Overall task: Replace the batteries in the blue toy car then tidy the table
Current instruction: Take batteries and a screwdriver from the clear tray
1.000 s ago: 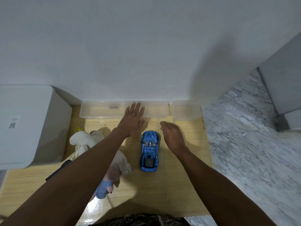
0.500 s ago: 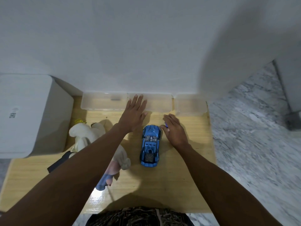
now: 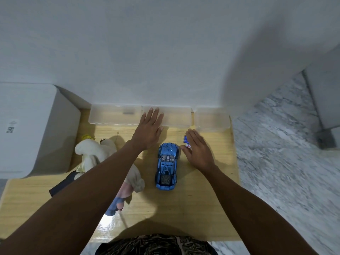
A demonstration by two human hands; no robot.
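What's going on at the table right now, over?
Left hand flat, empty. Right hand over small batteries. Blue toy car upright between hands. Plush toy alongside.

Home interior: small wooden table (image 3: pixel 184 208) against white wall; marble floor (image 3: pixel 285 172) right of right hand (image 3: pixel 199 153); plush toy (image 3: pixel 95 151) beside left hand (image 3: pixel 148 131).

A single head-worn wide-angle view looks steeply down and forward from above the person's own torso, whose patterned clothing shows at the bottom edge. The wooden table (image 3: pixel 184 208) fills the lower centre, close enough that both forearms run in from the bottom corners. The white wall (image 3: pixel 165 52) takes the whole upper half, and marble floor (image 3: pixel 285 172) fills the right side. No second view shares the scene.
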